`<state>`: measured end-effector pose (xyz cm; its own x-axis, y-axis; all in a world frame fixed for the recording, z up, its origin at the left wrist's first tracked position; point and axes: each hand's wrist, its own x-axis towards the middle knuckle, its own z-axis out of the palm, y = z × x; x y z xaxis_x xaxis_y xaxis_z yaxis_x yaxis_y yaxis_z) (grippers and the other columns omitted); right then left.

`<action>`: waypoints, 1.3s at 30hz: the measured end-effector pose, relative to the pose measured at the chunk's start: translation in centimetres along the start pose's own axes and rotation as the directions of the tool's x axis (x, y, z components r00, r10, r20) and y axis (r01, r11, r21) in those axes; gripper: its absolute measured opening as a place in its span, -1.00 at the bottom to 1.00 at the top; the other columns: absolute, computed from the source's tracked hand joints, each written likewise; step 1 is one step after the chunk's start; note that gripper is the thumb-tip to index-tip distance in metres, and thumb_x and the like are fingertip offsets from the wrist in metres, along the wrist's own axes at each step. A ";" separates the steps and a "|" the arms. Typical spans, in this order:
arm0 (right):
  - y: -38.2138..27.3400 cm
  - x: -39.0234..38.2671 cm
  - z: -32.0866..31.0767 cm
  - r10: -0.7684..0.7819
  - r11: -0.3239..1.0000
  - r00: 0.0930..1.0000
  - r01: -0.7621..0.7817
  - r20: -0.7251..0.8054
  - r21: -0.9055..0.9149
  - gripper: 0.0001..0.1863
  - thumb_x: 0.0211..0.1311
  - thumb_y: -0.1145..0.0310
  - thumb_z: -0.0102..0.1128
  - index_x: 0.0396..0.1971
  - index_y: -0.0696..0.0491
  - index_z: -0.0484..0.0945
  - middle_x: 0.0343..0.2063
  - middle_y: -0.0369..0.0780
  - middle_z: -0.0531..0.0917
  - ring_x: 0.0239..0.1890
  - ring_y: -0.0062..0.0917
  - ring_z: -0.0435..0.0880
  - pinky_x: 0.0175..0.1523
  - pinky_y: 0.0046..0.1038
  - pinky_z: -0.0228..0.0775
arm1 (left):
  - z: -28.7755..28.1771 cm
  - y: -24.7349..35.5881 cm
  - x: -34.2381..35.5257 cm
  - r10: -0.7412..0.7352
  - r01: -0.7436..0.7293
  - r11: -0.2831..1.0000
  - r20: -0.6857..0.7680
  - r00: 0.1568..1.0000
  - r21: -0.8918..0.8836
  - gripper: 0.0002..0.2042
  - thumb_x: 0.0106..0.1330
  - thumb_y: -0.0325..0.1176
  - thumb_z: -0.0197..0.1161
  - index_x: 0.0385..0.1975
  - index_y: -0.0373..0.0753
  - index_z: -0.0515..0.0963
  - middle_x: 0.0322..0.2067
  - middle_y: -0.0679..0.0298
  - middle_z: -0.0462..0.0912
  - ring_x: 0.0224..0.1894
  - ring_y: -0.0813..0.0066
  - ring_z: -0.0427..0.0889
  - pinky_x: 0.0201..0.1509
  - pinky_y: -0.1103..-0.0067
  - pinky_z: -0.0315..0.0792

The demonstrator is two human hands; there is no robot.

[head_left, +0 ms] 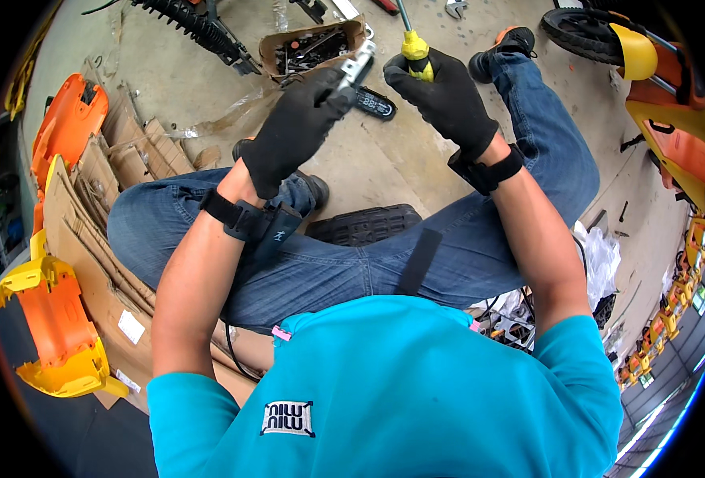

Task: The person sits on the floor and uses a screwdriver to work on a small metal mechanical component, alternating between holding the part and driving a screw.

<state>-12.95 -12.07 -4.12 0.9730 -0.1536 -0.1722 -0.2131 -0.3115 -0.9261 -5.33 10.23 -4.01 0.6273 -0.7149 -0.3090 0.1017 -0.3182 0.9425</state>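
Note:
My left hand [304, 119], in a black glove, is closed on a narrow metal bracket [359, 60] with a dark strip along it, angled up to the right. My right hand [444, 99], also gloved in black, grips a screwdriver [417, 52] by its yellow and black handle, shaft pointing away from me. The two hands are apart, in front of my bent knees. A small black display unit [375, 103] lies on the floor beyond and between them. A cardboard box [279, 49] of loose metal fasteners and parts stands just behind my left hand.
Cardboard sheets [101, 295] and orange-yellow panels [53, 319] lie on the left. A black shock absorber [209, 40] is at the upper left, orange-yellow vehicles [647, 119] with a tyre [579, 36] on the right. A black pad [360, 223] lies between my legs. Plastic bags [599, 263] sit at my right.

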 end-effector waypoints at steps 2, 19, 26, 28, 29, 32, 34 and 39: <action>1.0 0.4 0.0 0.058 0.998 0.997 -0.055 0.055 -0.040 -0.67 0.18 0.13 0.33 -0.26 0.10 0.63 -0.50 -0.22 0.67 -0.46 -0.58 0.60 -0.28 -0.47 0.43 | -0.2 0.3 0.3 -0.055 0.054 0.998 -0.090 0.994 -0.017 -0.72 0.48 -0.23 0.06 0.03 -0.27 0.48 -0.37 0.39 0.51 -0.42 0.72 0.41 -0.39 0.70 0.32; 8.0 0.7 3.0 0.485 0.874 0.818 -0.439 0.309 -0.208 -0.74 0.09 0.23 0.29 -0.54 0.13 0.58 -0.69 -0.31 0.51 -0.70 -0.65 0.45 -0.58 -0.53 0.27 | -1.6 0.6 0.3 -0.122 -0.033 0.888 -0.305 0.945 -0.458 -0.65 0.52 -0.12 -0.02 0.01 -0.30 0.44 -0.27 0.21 0.61 -0.28 0.48 0.63 -0.16 0.56 0.53; 6.9 0.8 2.5 0.441 0.897 0.847 -0.425 0.298 -0.121 -0.73 0.13 0.22 0.29 -0.52 0.13 0.57 -0.70 -0.31 0.51 -0.70 -0.65 0.44 -0.59 -0.53 0.27 | -2.0 0.3 0.2 -0.105 -0.013 0.901 -0.248 0.963 -0.433 -0.52 0.51 0.04 -0.03 0.10 -0.29 0.44 -0.20 0.23 0.61 -0.19 0.51 0.63 -0.03 0.57 0.52; 6.7 0.9 2.4 0.437 0.898 0.848 -0.428 0.299 -0.097 -0.74 0.13 0.22 0.29 -0.51 0.13 0.57 -0.70 -0.31 0.51 -0.70 -0.66 0.43 -0.58 -0.53 0.27 | -1.9 0.2 0.3 -0.110 -0.009 0.900 -0.248 0.962 -0.435 -0.52 0.51 0.05 -0.02 0.10 -0.28 0.44 -0.20 0.24 0.61 -0.20 0.52 0.62 -0.04 0.57 0.52; 6.6 1.0 2.3 0.435 0.899 0.849 -0.425 0.300 -0.103 -0.75 0.14 0.22 0.29 -0.50 0.13 0.58 -0.69 -0.32 0.52 -0.69 -0.66 0.44 -0.57 -0.53 0.27 | -1.9 0.2 0.3 -0.113 -0.007 0.900 -0.249 0.962 -0.436 -0.51 0.50 0.05 -0.02 0.10 -0.28 0.44 -0.20 0.24 0.61 -0.20 0.52 0.62 -0.04 0.57 0.52; 6.6 1.2 2.2 0.419 0.908 0.861 -0.407 0.288 -0.101 -0.77 0.15 0.24 0.28 -0.44 0.12 0.60 -0.65 -0.33 0.54 -0.64 -0.68 0.46 -0.54 -0.54 0.29 | -1.9 0.5 0.1 -0.131 0.006 0.900 -0.257 0.958 -0.436 -0.52 0.51 0.05 -0.03 0.09 -0.27 0.45 -0.20 0.24 0.61 -0.19 0.51 0.62 -0.04 0.56 0.52; 7.1 1.4 2.1 0.391 0.920 0.885 -0.386 0.254 -0.071 -0.78 0.15 0.25 0.28 -0.39 0.11 0.62 -0.61 -0.35 0.56 -0.60 -0.69 0.48 -0.51 -0.56 0.31 | -1.6 0.7 0.3 -0.146 0.021 0.900 -0.256 0.956 -0.436 -0.52 0.51 0.05 -0.04 0.09 -0.27 0.45 -0.20 0.24 0.61 -0.19 0.51 0.62 -0.05 0.55 0.52; 5.7 1.9 1.1 0.274 0.943 0.943 -0.302 0.190 0.139 -0.76 0.19 0.29 0.28 -0.23 0.12 0.61 -0.45 -0.34 0.62 -0.47 -0.67 0.53 -0.36 -0.59 0.38 | -1.7 0.7 0.2 -0.138 0.027 0.861 -0.182 0.974 -0.508 -0.50 0.52 0.05 -0.07 0.10 -0.31 0.44 -0.16 0.18 0.63 -0.14 0.43 0.66 -0.01 0.50 0.56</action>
<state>-12.18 -13.11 -10.11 0.8758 -0.0518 -0.4799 -0.4825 -0.1168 -0.8680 -3.80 10.93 -3.19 0.7375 -0.5386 -0.4074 0.4965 0.0234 0.8677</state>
